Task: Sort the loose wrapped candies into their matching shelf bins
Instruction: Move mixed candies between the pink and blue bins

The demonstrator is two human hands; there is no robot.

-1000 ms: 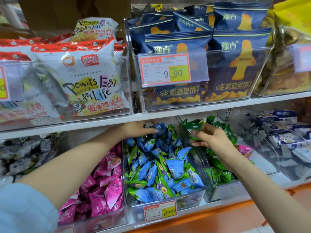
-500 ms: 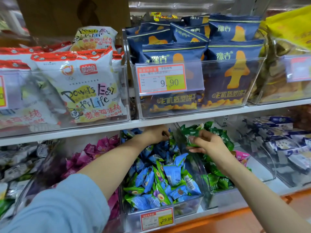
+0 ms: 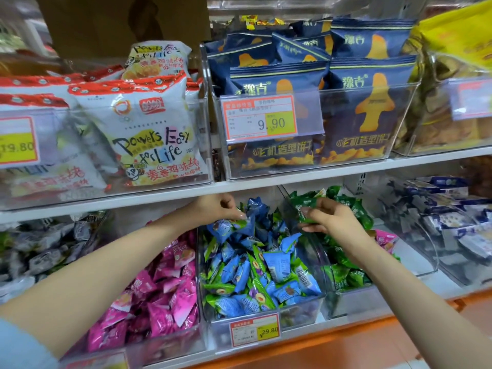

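L hand (image 3: pixel 221 209) pulled back a bit, fingers (image 3: pixel 238 214) pinching blue candy (image 3: pixel 254 209) (over middle bin (image 3: pixel 300 314)); R hand (image 3: pixel 334 222) grips green candy (image 3: pixel 306 210).

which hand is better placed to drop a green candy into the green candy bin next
Right. The right hand pinches a green wrapped candy right at the clear plastic bin of green candies. The left hand pinches a blue wrapped candy in the neighbouring bin.

bare hands: 2 (left hand (image 3: pixel 215 209), right hand (image 3: pixel 330 219)) | clear plastic candy bins (image 3: pixel 300 312) below white shelf board (image 3: pixel 159 198): at least 5 | readable red-bordered price labels (image 3: pixel 259 118): 3
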